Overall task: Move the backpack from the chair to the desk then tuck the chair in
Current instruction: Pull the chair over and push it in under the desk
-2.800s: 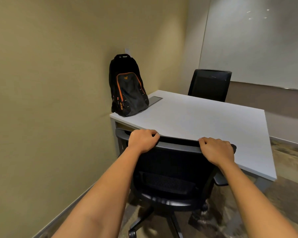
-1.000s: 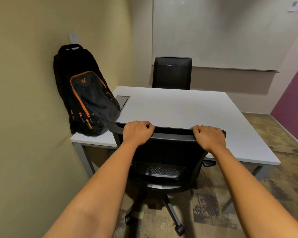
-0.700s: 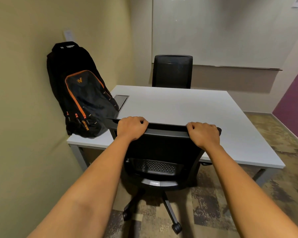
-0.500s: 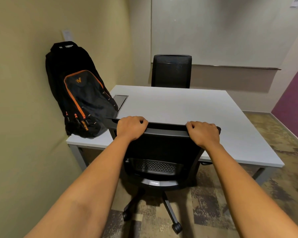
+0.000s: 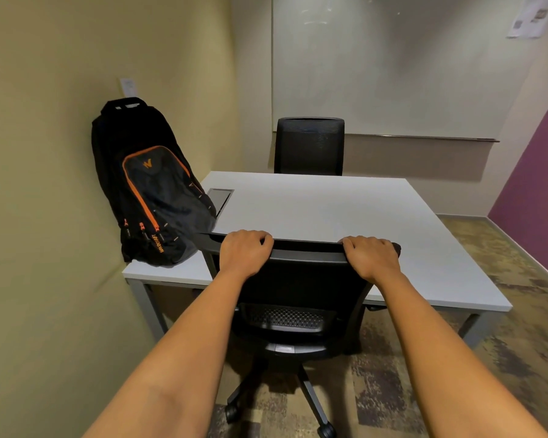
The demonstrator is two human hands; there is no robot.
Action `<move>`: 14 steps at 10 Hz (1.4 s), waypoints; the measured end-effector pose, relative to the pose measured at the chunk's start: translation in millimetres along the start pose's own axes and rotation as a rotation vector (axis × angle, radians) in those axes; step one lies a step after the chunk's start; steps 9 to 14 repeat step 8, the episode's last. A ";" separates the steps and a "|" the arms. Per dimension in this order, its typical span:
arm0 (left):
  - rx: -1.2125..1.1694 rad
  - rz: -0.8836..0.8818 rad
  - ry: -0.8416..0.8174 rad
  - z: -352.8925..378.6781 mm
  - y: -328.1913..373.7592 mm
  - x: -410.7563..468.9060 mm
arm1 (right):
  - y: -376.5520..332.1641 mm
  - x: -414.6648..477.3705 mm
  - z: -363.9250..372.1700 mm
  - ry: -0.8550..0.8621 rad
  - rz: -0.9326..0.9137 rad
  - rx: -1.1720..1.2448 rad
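A black backpack (image 5: 149,188) with orange trim stands upright on the near left corner of the white desk (image 5: 329,210), leaning on the yellow wall. The black office chair (image 5: 295,292) stands at the desk's near edge, its seat pushed under the top and its backrest against the edge. My left hand (image 5: 244,251) grips the left end of the backrest's top rail. On the right end of that rail my right hand (image 5: 370,257) is closed too.
A second black chair (image 5: 309,145) stands at the far side of the desk. A grey cable hatch (image 5: 219,197) is set in the desk beside the backpack. Yellow wall runs close on the left, a purple wall (image 5: 532,172) on the right, patterned carpet (image 5: 503,343) below.
Over the earlier frames the chair rolled in toward the desk with both hands on its backrest. In the last half second the view tilted down a little; the chair and hands look still.
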State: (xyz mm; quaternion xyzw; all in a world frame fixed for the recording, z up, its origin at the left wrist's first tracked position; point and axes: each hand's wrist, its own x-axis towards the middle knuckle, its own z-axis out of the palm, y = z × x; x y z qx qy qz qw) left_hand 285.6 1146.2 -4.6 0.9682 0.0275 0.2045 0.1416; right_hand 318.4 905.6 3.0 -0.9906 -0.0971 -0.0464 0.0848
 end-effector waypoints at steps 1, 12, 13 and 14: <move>-0.014 0.035 -0.011 0.3 -1.0 -9.3 | -1.4 -8.7 -0.9 0.013 0.011 0.018; -0.037 0.036 -0.146 -21.8 -3.5 -88.8 | -15.7 -99.8 -3.3 0.037 -0.011 0.099; -0.037 0.036 -0.146 -21.8 -3.5 -88.8 | -15.7 -99.8 -3.3 0.037 -0.011 0.099; -0.037 0.036 -0.146 -21.8 -3.5 -88.8 | -15.7 -99.8 -3.3 0.037 -0.011 0.099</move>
